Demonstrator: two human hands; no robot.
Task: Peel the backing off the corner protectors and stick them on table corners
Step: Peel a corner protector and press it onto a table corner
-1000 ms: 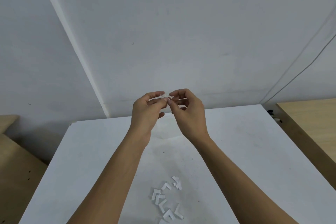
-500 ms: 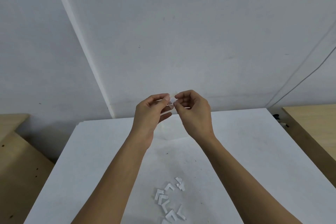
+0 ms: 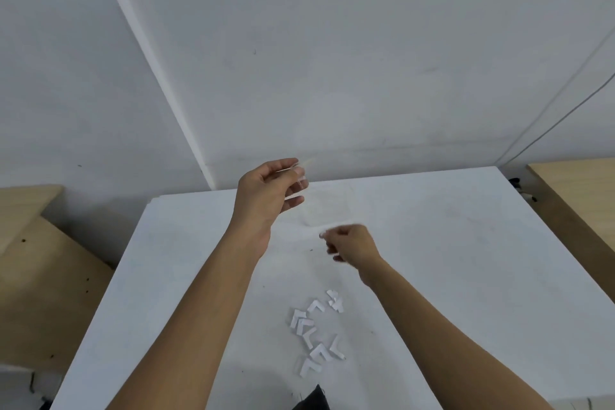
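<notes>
My left hand is raised above the far part of the white table, thumb and fingers pinched on a small clear corner protector that is hard to make out. My right hand is lower and nearer, blurred, fingers curled around a small white bit that looks like peeled backing. A heap of several white L-shaped backing pieces lies on the table near me, below the right hand.
Wooden tables stand on the left and on the right. A grey wall rises right behind the white table. A cable runs down the wall at right. A dark object pokes in at the bottom edge.
The hands were together at the protector; now my right hand has pulled away, down and toward me, with a white bit, while my left hand stays up holding the protector.
</notes>
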